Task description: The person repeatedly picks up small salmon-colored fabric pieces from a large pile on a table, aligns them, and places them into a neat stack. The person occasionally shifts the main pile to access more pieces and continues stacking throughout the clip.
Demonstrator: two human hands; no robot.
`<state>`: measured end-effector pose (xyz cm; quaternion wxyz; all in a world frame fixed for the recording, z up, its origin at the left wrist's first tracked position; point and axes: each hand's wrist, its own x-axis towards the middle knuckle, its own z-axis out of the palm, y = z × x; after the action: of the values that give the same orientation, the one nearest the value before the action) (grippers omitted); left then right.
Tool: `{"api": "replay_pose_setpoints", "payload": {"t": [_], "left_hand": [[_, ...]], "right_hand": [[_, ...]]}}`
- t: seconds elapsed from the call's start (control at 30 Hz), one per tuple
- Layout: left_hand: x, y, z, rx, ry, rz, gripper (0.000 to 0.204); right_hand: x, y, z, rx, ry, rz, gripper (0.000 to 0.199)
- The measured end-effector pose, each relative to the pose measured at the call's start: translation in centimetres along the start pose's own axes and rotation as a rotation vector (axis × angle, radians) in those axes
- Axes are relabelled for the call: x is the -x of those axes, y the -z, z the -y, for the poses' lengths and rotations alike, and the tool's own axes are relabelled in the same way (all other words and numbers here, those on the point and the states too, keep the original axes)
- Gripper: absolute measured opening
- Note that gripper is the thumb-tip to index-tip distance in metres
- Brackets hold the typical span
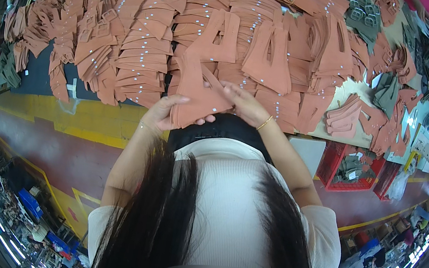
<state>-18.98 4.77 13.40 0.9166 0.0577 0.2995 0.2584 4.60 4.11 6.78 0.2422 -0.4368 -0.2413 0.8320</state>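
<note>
Between my hands, in front of my waist, is a salmon-coloured cut leather piece [197,100] with a long slot and a small white mark near its lower edge. My left hand [164,114] grips its lower left corner, thumb on top and fingertips showing underneath. At the right edge, my right hand [246,105] pinches the narrow strip beside the slot. Just beyond lie two similar slotted pieces [269,58], on top of long overlapping rows of salmon pieces [147,45]. Many of those carry small white marks.
Dark green pieces with buckles [363,14] lie at the far right of the table. Salmon buckled straps [96,28] rest on the left rows. A red crate [352,170] holding grey-green pieces stands on the floor to my right. Yellow bands [77,118] cross the floor.
</note>
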Motion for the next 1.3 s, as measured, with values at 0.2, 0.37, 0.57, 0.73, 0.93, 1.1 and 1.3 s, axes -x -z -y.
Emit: {"api": "replay_pose_setpoints", "payload": {"t": [0.2,0.37,0.57,0.73,0.93,1.1,1.3], "left_hand": [[-2.3,2.1,-3.6,-0.2,0.064,-0.124,0.061],[-8.0,3.9,-9.2,-0.222,0.014,-0.121,0.069],[-12.8,7.8,-10.9,-0.75,0.012,-0.506,0.066],[-13.4,8.9,-8.9,-1.508,-0.262,-0.795,0.073],[-14.5,7.6,-8.4,-1.925,-0.532,-0.832,0.076],[-16.2,7.2,-9.2,-2.046,-0.443,-0.787,0.081],[-16.9,6.7,-12.2,-1.813,-0.242,-0.722,0.086]], "right_hand": [[-1.7,-1.4,3.1,-0.022,0.323,-0.171,0.061],[-6.6,1.6,7.1,0.322,0.645,-0.418,0.06],[-11.0,5.1,8.8,0.416,0.1,-0.455,0.051],[-10.2,4.8,8.8,0.657,0.061,-0.559,0.051],[-9.8,5.1,9.1,1.024,0.121,-0.671,0.054],[-11.0,5.8,8.0,1.164,0.342,-0.783,0.044],[-12.9,6.3,9.3,1.206,0.397,-0.813,0.037]]}}
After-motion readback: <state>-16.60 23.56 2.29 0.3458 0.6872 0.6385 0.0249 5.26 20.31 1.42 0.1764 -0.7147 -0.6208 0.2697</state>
